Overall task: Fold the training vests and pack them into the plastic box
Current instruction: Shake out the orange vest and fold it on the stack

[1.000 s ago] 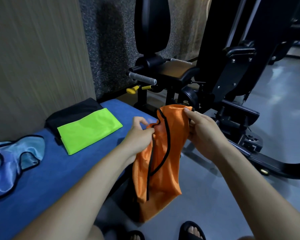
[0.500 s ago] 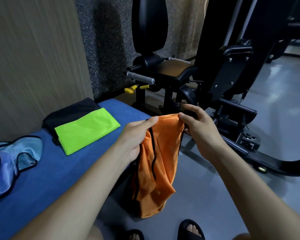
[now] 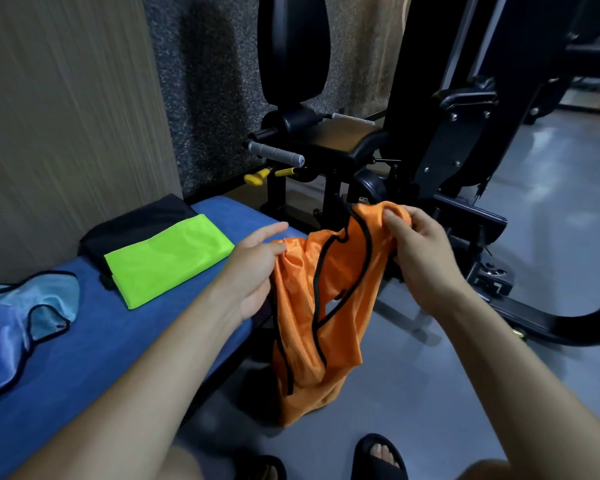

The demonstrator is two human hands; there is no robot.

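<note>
Black steel and padding fill the background: a gym machine (image 3: 440,140) with a tall back pad stands on the grey floor against a speckled wall. Nearer, along the left, runs a long blue padded bench (image 3: 94,348). On its far end lies a folded black cloth (image 3: 136,220), and overlapping that, a lime-green training vest (image 3: 168,259) folded into a flat rectangle. At the left edge of the bench sprawls an unfolded pale-blue vest with black trim (image 3: 18,323). No plastic box shows in this view.

Off the bench's end, an orange mesh vest with black piping (image 3: 323,306) hangs in the air above the floor, bunched and twisted, between both hands. The right hand (image 3: 423,258) grips the top of the fabric with thumb and fingers curled round a gathered fold. The left hand (image 3: 253,268) pinches the opposite upper edge with its lower fingers, while its index finger points out straight.

By its drape, the orange mesh vest looks very light, limp and slick; it will probably slide and collapse rather than keep a crease. The surer hold is likely on the piped shoulder straps or the hem corners, where the trim stiffens the cloth, so the vest can be shaken flat and laid on the bench to fold. One sandalled foot (image 3: 378,455) shows at the bottom.
</note>
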